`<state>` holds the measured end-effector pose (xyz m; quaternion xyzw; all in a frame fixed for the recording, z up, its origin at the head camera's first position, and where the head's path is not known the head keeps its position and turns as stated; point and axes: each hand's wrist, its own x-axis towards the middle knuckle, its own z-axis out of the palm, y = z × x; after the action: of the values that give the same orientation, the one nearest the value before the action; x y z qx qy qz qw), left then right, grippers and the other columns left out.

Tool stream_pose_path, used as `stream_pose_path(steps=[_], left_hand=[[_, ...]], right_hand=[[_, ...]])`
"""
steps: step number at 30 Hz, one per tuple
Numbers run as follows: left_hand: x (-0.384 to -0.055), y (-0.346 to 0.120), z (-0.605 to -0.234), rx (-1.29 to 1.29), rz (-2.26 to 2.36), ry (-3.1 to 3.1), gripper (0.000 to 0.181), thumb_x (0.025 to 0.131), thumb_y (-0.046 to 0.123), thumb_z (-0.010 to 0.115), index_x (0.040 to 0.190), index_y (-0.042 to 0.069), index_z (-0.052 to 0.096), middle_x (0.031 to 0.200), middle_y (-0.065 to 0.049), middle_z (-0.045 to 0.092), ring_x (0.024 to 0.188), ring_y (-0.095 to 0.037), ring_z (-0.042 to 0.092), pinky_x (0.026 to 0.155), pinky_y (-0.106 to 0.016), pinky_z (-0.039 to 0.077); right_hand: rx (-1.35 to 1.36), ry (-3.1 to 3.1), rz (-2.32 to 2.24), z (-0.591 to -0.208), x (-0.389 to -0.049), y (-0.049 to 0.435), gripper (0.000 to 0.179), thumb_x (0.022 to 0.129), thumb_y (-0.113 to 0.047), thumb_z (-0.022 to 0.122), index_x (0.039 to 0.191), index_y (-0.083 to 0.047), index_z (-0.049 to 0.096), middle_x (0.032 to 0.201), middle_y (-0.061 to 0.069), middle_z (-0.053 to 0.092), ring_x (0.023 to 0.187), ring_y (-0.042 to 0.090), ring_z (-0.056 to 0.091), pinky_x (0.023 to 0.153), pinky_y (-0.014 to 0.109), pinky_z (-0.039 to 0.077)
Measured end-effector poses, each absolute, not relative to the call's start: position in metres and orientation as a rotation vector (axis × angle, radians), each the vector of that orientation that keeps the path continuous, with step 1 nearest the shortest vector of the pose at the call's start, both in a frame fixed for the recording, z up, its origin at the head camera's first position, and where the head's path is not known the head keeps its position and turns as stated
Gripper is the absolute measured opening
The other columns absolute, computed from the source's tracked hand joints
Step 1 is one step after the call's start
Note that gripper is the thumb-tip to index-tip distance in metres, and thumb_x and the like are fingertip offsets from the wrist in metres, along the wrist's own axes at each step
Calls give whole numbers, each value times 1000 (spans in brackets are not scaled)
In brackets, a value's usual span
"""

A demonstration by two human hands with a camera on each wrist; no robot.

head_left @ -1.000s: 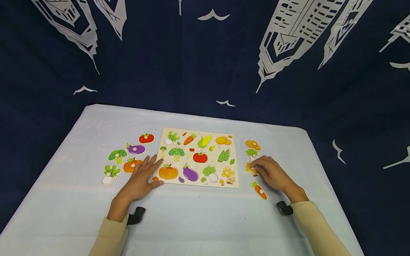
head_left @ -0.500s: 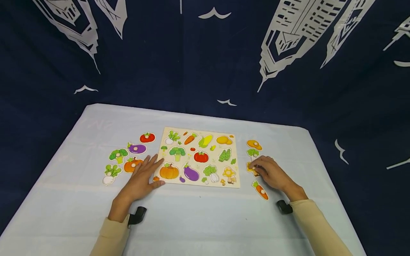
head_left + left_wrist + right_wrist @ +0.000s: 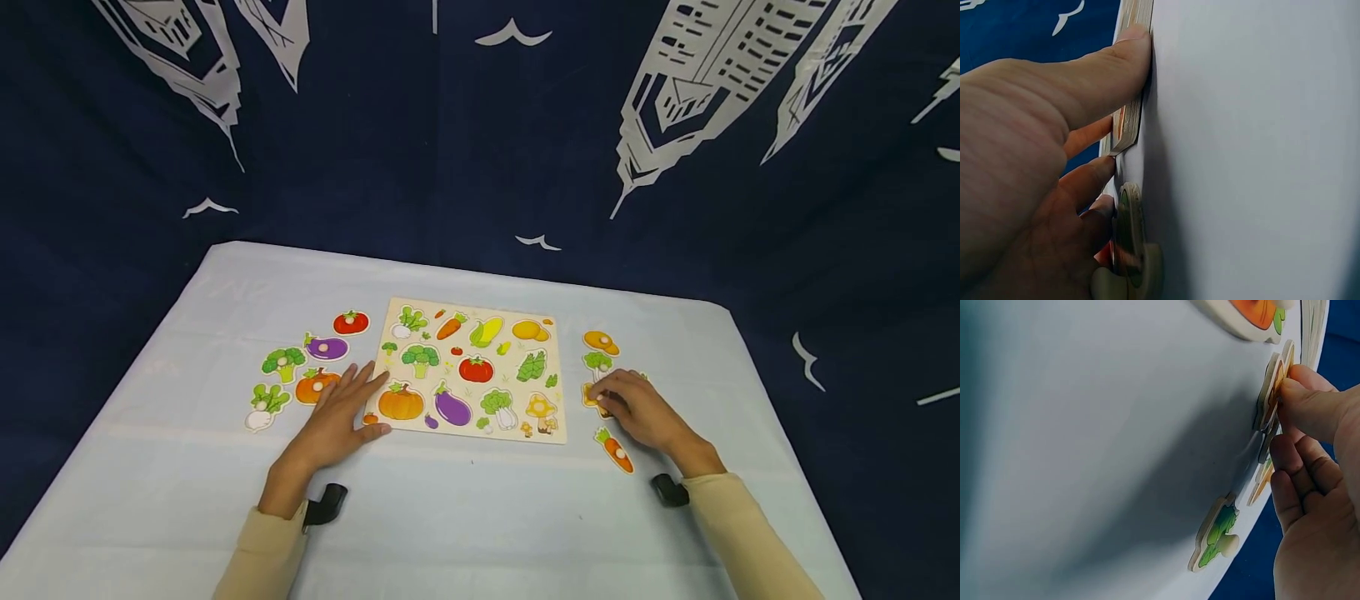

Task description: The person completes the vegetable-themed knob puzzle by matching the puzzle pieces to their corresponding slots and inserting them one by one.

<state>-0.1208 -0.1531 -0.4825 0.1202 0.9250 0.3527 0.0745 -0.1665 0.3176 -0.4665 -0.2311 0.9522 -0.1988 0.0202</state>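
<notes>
A wooden vegetable puzzle board [image 3: 504,372] lies on the white table. My left hand [image 3: 330,425] rests at its near left corner with fingers spread, and in the left wrist view the thumb [image 3: 1129,53] lies along the board's edge. Right of the board, my right hand [image 3: 645,417] pinches a mushroom puzzle piece [image 3: 588,395] between thumb and forefinger. The right wrist view shows this mushroom piece [image 3: 1266,403] low over the cloth, its knob hidden by the fingertips. A carrot piece [image 3: 615,451] lies just nearer than that hand.
Tomato [image 3: 351,322], eggplant [image 3: 327,348], broccoli [image 3: 282,363], pumpkin [image 3: 315,387] and radish [image 3: 266,407] pieces lie left of the board. Potato [image 3: 600,342] and bok choy [image 3: 597,362] pieces sit beyond the right hand. A green leafy piece [image 3: 1216,534] lies beside it.
The whole head view has shifted slightly, so everything appears a little farther right. Both hands keep nearly the same places on the table, the right still at the mushroom piece.
</notes>
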Motion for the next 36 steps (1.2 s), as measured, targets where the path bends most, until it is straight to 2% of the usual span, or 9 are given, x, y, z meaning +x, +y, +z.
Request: stream_pose_path(steps=[21, 29, 36], left_hand=[[-120, -152, -484, 353, 1061, 2784, 79, 84, 21, 80, 152, 7, 42, 164, -21, 25, 153, -45, 10, 122, -62, 1], [-118, -151, -482, 361, 1060, 2796, 78, 84, 19, 80, 152, 6, 43, 163, -22, 26, 153, -46, 11, 122, -63, 2], [-118, -151, -481, 359, 1058, 2791, 78, 84, 19, 80, 152, 6, 43, 163, -22, 26, 153, -45, 11, 122, -63, 1]], right_hand=[[-715, 2956, -586, -465, -168, 317, 16, 92, -1, 67, 100, -15, 69, 109, 2, 67, 103, 23, 58, 96, 49, 45], [-730, 2965, -601, -467, -167, 319, 19, 93, 1, 66, 97, -17, 69, 107, 0, 66, 106, 24, 58, 100, 52, 43], [-766, 2983, -628, -462, -165, 319, 20, 92, 3, 66, 98, -15, 70, 107, 0, 66, 105, 23, 58, 96, 49, 45]])
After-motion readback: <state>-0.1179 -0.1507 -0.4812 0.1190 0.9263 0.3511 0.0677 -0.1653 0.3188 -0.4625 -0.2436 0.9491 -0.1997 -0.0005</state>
